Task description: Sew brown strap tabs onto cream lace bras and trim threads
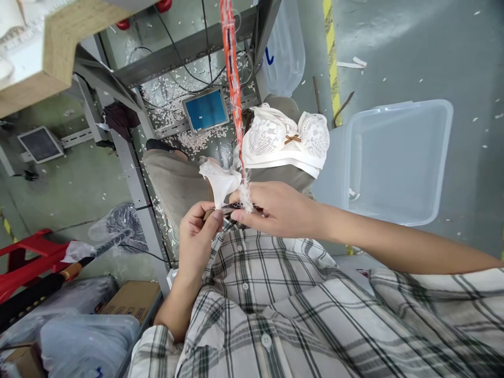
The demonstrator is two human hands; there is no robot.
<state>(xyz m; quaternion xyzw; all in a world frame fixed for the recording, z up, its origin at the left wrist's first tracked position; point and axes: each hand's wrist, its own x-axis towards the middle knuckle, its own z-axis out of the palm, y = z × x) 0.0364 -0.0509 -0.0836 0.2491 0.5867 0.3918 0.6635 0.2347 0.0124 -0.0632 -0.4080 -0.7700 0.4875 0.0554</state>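
One clear tub sits to the right. Left of it, a white bra lies beyond my right hand, which curls by an orange cord; whether its fingers grip anything, I cannot tell. My left hand pinches the near tip of a white cloth.

The right thigh, in grey trousers, carries a white lace bra, cups uppermost. Below is the grey-green floor, littered with pale scraps, thickest around a blue-topped pedal and thinning towards the right. A yellow-and-black tape runs along the floor, with white strips lying beside it and, farther right, a clear tub. At the upper left, the desk has a pale top and a wooden edge; white pieces lie on it, cut off by the frame.
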